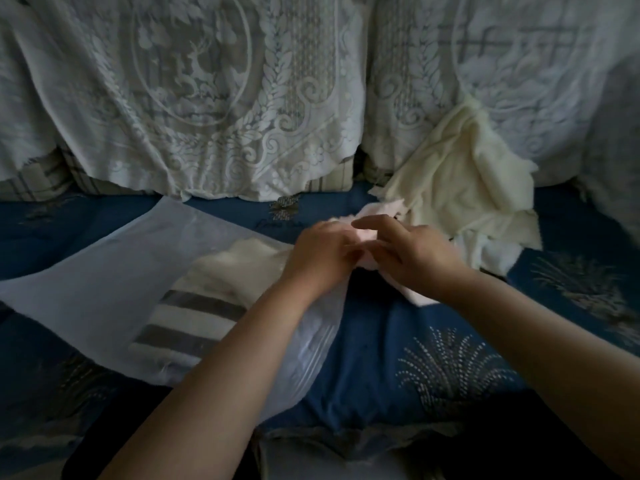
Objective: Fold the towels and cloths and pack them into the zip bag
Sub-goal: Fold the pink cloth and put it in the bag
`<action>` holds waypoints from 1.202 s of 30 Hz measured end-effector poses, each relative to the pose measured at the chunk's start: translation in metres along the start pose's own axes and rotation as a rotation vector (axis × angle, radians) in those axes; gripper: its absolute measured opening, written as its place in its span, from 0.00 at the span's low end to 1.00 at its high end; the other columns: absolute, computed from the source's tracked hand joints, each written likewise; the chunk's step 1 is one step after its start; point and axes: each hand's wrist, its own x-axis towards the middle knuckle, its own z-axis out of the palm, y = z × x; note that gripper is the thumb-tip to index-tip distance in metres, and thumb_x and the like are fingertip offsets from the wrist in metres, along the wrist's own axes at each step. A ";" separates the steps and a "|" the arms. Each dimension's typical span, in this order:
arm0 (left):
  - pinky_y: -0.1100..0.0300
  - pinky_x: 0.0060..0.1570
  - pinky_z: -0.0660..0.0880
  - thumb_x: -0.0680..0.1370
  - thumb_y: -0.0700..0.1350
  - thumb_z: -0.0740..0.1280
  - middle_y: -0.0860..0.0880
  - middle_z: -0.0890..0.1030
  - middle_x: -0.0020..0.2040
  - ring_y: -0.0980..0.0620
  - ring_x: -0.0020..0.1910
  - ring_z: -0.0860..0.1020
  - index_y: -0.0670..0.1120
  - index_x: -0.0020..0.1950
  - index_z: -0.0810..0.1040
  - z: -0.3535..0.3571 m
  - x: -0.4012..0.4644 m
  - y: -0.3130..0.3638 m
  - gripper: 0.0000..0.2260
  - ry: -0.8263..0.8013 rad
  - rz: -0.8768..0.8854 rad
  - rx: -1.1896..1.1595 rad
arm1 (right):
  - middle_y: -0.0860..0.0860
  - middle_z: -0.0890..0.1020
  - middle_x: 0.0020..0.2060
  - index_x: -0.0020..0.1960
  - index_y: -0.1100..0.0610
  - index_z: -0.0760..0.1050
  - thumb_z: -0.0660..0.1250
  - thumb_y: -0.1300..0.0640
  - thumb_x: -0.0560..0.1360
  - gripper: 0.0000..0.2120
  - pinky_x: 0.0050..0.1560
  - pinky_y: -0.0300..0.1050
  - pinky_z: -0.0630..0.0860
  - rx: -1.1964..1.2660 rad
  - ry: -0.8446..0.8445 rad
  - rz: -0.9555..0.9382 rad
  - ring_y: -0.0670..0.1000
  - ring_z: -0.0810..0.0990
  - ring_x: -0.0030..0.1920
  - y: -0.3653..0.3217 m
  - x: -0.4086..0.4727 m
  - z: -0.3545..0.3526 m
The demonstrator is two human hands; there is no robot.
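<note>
Pink cloth (372, 220) is pinched in both your left hand (323, 252) and right hand (412, 251) by the bag (104, 271) mouth; loosen either and the fold likely springs open.

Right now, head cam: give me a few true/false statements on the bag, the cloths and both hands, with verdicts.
1. A striped towel lies inside the zip bag. True.
2. Both hands hold a pink cloth. True: left hand and right hand grip it.
3. The cream cloths are stacked neatly folded. False: they lie in a loose heap, right of the hands.
4. The zip bag lies right of the hands. False: it lies left.
5. The surface is a plain white sheet. False: a blue patterned cover.
</note>
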 end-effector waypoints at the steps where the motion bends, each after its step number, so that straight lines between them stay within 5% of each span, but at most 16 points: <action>1: 0.53 0.51 0.74 0.75 0.54 0.61 0.49 0.82 0.52 0.46 0.53 0.79 0.52 0.52 0.81 -0.001 0.005 0.009 0.13 -0.022 -0.014 -0.028 | 0.46 0.81 0.38 0.65 0.44 0.62 0.60 0.52 0.74 0.20 0.34 0.48 0.75 0.056 0.002 0.100 0.54 0.80 0.35 -0.004 -0.012 -0.013; 6: 0.54 0.38 0.72 0.76 0.47 0.61 0.46 0.82 0.45 0.43 0.44 0.79 0.51 0.47 0.76 -0.013 0.021 0.017 0.05 0.002 -0.120 -0.104 | 0.43 0.76 0.33 0.70 0.48 0.61 0.70 0.52 0.72 0.30 0.36 0.40 0.69 0.209 -0.112 0.448 0.42 0.74 0.33 -0.004 -0.041 -0.043; 10: 0.56 0.35 0.69 0.76 0.37 0.60 0.44 0.82 0.43 0.42 0.42 0.79 0.46 0.49 0.77 -0.036 0.039 0.049 0.08 0.368 -0.076 -0.185 | 0.51 0.79 0.41 0.52 0.55 0.77 0.66 0.39 0.71 0.20 0.45 0.46 0.72 -0.095 -0.560 0.629 0.53 0.78 0.44 0.003 -0.058 -0.068; 13: 0.56 0.36 0.69 0.76 0.40 0.59 0.44 0.82 0.44 0.43 0.43 0.78 0.45 0.47 0.78 -0.059 0.057 0.055 0.08 0.499 -0.202 -0.253 | 0.48 0.73 0.33 0.38 0.55 0.71 0.63 0.34 0.71 0.23 0.38 0.42 0.71 -0.134 -0.759 0.663 0.49 0.74 0.35 0.004 -0.066 -0.076; 15: 0.55 0.38 0.71 0.76 0.41 0.59 0.45 0.82 0.45 0.43 0.44 0.78 0.46 0.47 0.79 -0.067 0.065 0.049 0.09 0.532 -0.305 -0.264 | 0.46 0.71 0.32 0.37 0.55 0.69 0.61 0.35 0.73 0.22 0.34 0.39 0.66 -0.222 -0.830 0.656 0.46 0.70 0.32 0.009 -0.073 -0.080; 18: 0.55 0.42 0.73 0.76 0.41 0.60 0.47 0.82 0.50 0.44 0.48 0.78 0.48 0.50 0.79 -0.066 0.060 0.039 0.09 0.491 -0.383 -0.247 | 0.49 0.75 0.39 0.51 0.58 0.75 0.59 0.36 0.75 0.25 0.43 0.42 0.69 -0.261 -0.928 0.684 0.50 0.74 0.40 0.019 -0.092 -0.076; 22: 0.56 0.35 0.67 0.78 0.45 0.62 0.42 0.80 0.45 0.43 0.40 0.75 0.44 0.46 0.78 -0.055 0.036 0.017 0.08 0.163 -0.310 0.147 | 0.55 0.80 0.53 0.60 0.61 0.74 0.60 0.37 0.75 0.29 0.46 0.44 0.69 -0.174 -1.047 0.767 0.52 0.74 0.44 0.012 -0.134 -0.042; 25: 0.58 0.37 0.69 0.78 0.41 0.63 0.45 0.80 0.45 0.47 0.42 0.76 0.49 0.45 0.79 -0.055 0.035 0.007 0.06 0.068 -0.289 -0.168 | 0.55 0.82 0.53 0.59 0.61 0.76 0.62 0.37 0.74 0.28 0.44 0.41 0.68 -0.010 -1.104 0.848 0.52 0.76 0.44 0.014 -0.159 -0.022; 27: 0.58 0.46 0.74 0.78 0.39 0.65 0.51 0.80 0.44 0.50 0.48 0.78 0.51 0.44 0.79 -0.054 0.037 0.010 0.08 0.063 -0.315 -0.540 | 0.53 0.84 0.47 0.54 0.58 0.80 0.61 0.41 0.76 0.22 0.44 0.39 0.71 0.311 -0.955 0.981 0.52 0.81 0.43 0.024 -0.162 -0.020; 29: 0.56 0.54 0.74 0.77 0.36 0.65 0.54 0.81 0.43 0.52 0.49 0.78 0.54 0.44 0.79 -0.052 0.038 0.017 0.12 0.073 -0.290 -0.724 | 0.54 0.83 0.38 0.45 0.58 0.79 0.59 0.46 0.79 0.18 0.39 0.42 0.73 0.588 -0.419 1.210 0.54 0.81 0.37 0.039 -0.154 -0.018; 31: 0.54 0.55 0.74 0.77 0.36 0.65 0.58 0.83 0.39 0.55 0.46 0.79 0.55 0.43 0.80 -0.047 0.037 0.026 0.14 0.038 -0.244 -0.778 | 0.55 0.79 0.34 0.40 0.58 0.76 0.59 0.45 0.78 0.19 0.37 0.45 0.71 0.382 -0.010 1.269 0.56 0.78 0.37 0.068 -0.141 -0.010; 34: 0.55 0.53 0.73 0.79 0.38 0.63 0.55 0.82 0.42 0.54 0.47 0.78 0.53 0.44 0.81 -0.035 0.031 0.047 0.12 -0.101 -0.149 -0.678 | 0.60 0.79 0.49 0.60 0.64 0.73 0.65 0.42 0.73 0.28 0.42 0.47 0.76 0.289 -0.204 1.430 0.59 0.79 0.47 0.096 -0.131 0.010; 36: 0.57 0.50 0.73 0.80 0.42 0.63 0.51 0.82 0.43 0.55 0.45 0.78 0.49 0.47 0.80 -0.028 0.024 0.061 0.07 -0.192 -0.087 -0.589 | 0.60 0.79 0.50 0.59 0.65 0.72 0.70 0.43 0.70 0.29 0.40 0.50 0.78 0.396 -0.344 1.501 0.59 0.79 0.44 0.101 -0.133 0.020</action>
